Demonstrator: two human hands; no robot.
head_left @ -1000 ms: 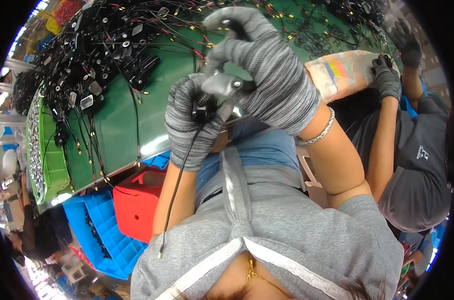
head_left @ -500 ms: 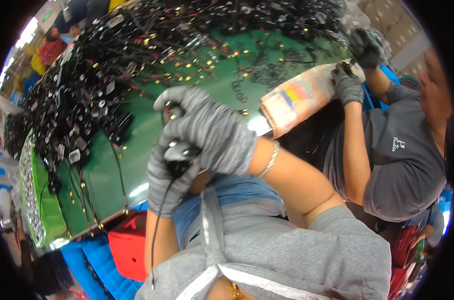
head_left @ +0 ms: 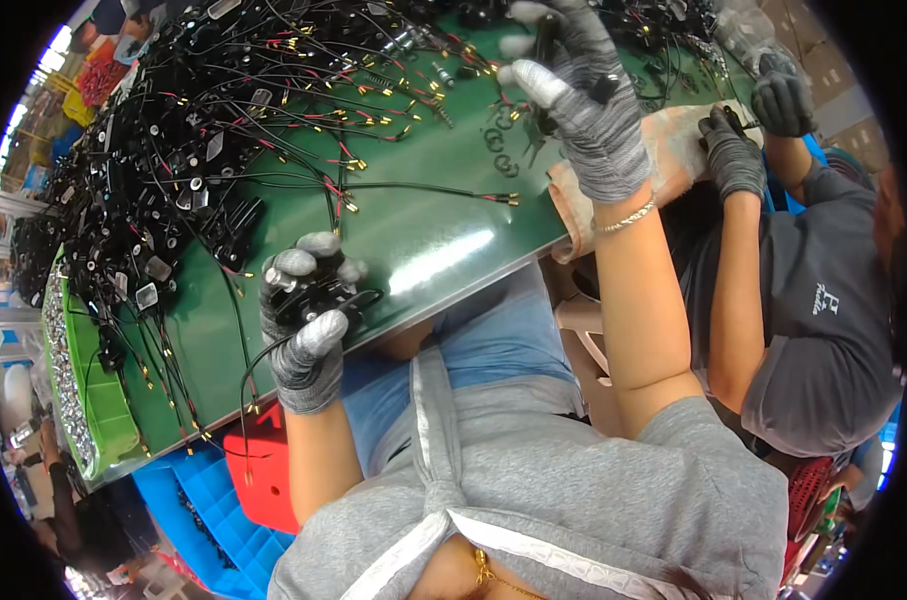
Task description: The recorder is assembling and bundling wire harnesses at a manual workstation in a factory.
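your left hand (head_left: 308,325), in a grey knit glove with pale fingertips, is closed around a small black part (head_left: 313,292) at the near edge of the green table (head_left: 423,210). fingers are curled over the top of the part and the thumb presses from below, so the grip is tight with no gap showing. a black wire (head_left: 258,365) runs from the part down past your wrist and hangs below the table edge.

your right hand (head_left: 583,95), gloved the same way, is raised over the far side of the table, well apart from the left. its fingers are spread and partly bent around a thin dark piece (head_left: 545,50); whether it is truly gripped or only touched, i cannot tell. a bracelet (head_left: 625,215) sits on that wrist.

across the far half of the table lies a heap of black parts with wires (head_left: 203,150) tipped in gold and red. a green tray (head_left: 78,390) sits at the left end of the table. a red bin (head_left: 263,470) and blue crates (head_left: 198,500) stand below the near edge. at the right end of the table another person's gloved hands (head_left: 758,125) work on a pink package (head_left: 673,150).
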